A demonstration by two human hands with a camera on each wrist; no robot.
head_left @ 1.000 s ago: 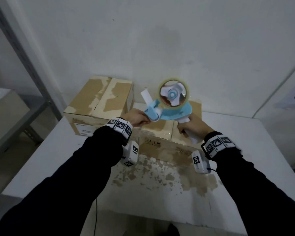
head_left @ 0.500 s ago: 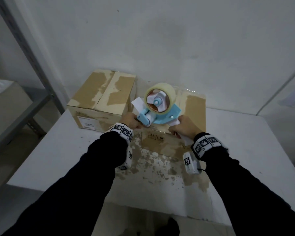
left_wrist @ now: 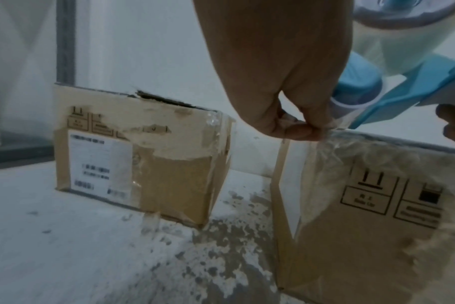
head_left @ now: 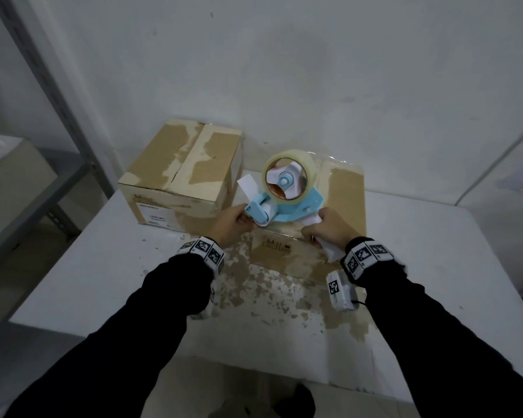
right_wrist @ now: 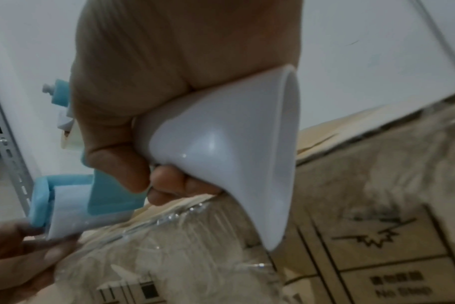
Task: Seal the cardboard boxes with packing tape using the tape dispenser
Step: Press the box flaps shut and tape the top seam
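Observation:
A blue and white tape dispenser [head_left: 287, 203] with a clear tape roll [head_left: 287, 179] hovers over the near edge of the right cardboard box [head_left: 347, 200]. My right hand [head_left: 329, 229] grips its white handle [right_wrist: 221, 156]. My left hand [head_left: 234, 224] pinches the loose end of clear tape [left_wrist: 330, 131] just below the dispenser's roller, at the top front edge of that box [left_wrist: 377, 216]. A second cardboard box [head_left: 184, 173], scuffed and with its top flaps closed, stands to the left [left_wrist: 140, 156].
Both boxes stand on a white table [head_left: 103, 282] with worn brown patches [head_left: 272, 297], close to the white back wall. A grey metal shelf upright [head_left: 52, 95] and a shelf holding a pale box [head_left: 6, 182] are at the left.
The dispenser came down from above the box toward its near top edge, with both hands following. The view has shifted slightly.

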